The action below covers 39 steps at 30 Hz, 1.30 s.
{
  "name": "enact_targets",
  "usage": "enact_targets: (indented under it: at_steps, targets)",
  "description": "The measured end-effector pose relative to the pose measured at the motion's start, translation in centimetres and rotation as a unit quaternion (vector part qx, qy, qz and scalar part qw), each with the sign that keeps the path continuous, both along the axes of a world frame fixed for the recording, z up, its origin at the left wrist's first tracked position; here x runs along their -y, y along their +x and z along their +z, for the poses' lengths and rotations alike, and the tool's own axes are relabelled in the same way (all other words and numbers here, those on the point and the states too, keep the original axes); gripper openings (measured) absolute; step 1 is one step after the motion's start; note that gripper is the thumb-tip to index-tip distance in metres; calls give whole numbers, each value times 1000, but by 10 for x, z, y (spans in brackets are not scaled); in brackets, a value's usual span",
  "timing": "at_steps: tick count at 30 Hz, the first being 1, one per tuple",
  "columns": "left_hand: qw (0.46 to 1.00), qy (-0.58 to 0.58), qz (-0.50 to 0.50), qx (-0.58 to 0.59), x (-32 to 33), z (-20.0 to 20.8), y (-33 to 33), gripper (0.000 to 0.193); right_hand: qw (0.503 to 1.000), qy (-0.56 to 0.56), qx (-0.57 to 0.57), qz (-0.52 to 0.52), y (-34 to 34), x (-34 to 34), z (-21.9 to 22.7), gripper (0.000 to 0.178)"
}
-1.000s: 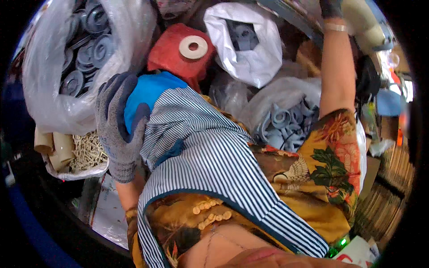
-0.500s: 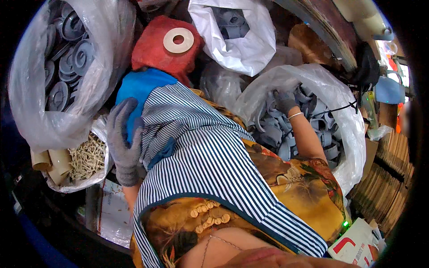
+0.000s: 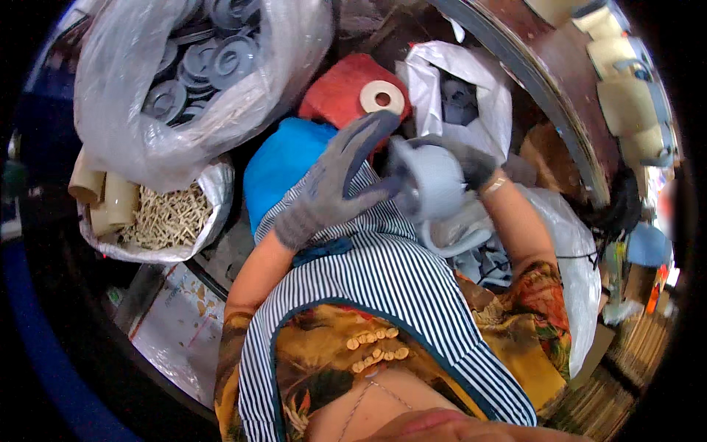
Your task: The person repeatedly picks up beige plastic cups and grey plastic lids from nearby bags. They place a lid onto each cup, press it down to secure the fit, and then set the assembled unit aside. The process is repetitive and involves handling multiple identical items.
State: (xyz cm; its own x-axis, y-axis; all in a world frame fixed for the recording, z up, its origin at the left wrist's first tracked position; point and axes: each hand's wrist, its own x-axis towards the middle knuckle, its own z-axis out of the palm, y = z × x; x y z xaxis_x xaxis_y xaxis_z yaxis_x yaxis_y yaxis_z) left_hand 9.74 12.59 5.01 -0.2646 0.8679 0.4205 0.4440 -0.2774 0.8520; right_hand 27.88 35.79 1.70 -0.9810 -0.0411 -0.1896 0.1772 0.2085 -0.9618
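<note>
Grey flanged plastic collar point(image 3: 440, 180) in the right hand point(image 3: 468, 160), left hand point(image 3: 331, 180) alongside.
We locate the collar in front of the striped apron point(image 3: 353, 269), between the two gloved hands; the right fingers are clamped on its upper right side. The left fingers are extended, with the thumb apart from them and pointing at the collar's left flange; blur prevents us from confirming contact. Beyond the hands, we see a flat pale ring point(image 3: 368, 98) lying on a red block point(image 3: 328, 88). Below and to the right of the collar, a clear plastic bag point(image 3: 578, 309) contains grey curved parts point(image 3: 490, 267). At upper left, a second translucent bag point(image 3: 110, 110) holds grey discs point(image 3: 232, 62); below it, a white sack point(image 3: 217, 195) holds small pale pegs point(image 3: 169, 221) and cardboard tubes point(image 3: 120, 200).
</note>
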Motion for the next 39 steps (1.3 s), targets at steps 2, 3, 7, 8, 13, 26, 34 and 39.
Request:
enact_targets:
  at_steps: [2,3,7,8,13,26,34,39]
  targets:
    - [982,-17,-21,187,-16,-21,-11,51,774,-615,149,-29,-35,2,-118,46]
    - [953,-44,-8,299,-15,-29,-16,46,856,-506,107,18,-48,9,-122,47]
    - [931,-80,212,288,17,-50,-38,30,931,-326,156,42,-79,36,-45,43]
    - [931,-86,247,254,25,-48,-43,29,931,-311,192,19,-82,35,-20,41]
    - [929,-152,330,73,42,-20,-56,29,959,-184,92,-197,-69,4,-25,33]
    - [940,-31,309,137,31,-31,-63,43,932,-96,-103,-333,-88,16,-37,32]
    - [879,-80,230,409,59,-66,-44,48,938,-105,27,-329,-110,-34,-107,25]
    - [863,-69,281,415,70,-56,-50,45,945,-168,101,-263,-119,-62,-99,24]
